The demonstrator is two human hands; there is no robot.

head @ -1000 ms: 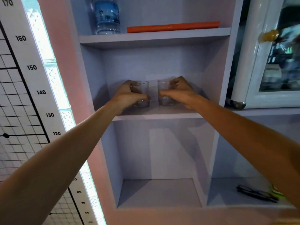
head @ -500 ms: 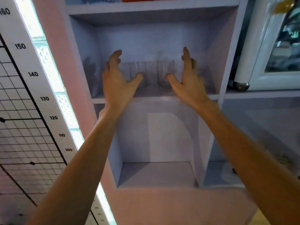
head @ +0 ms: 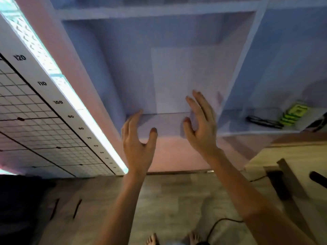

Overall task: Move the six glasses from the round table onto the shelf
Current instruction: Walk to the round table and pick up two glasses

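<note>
The pale lilac shelf unit [head: 169, 71] fills the view, and none of the glasses shows in it from this angle. In front of its lower compartment the left hand [head: 138, 144] and right hand [head: 201, 128] hover side by side, fingers spread, both empty. A yellow-green packet [head: 294, 113] lies in the compartment to the right.

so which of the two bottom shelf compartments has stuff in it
The right-hand lilac compartment: a pair of dark glasses and a green-and-black striped item lie there. The compartment behind the open hands shows nothing in it.
</note>
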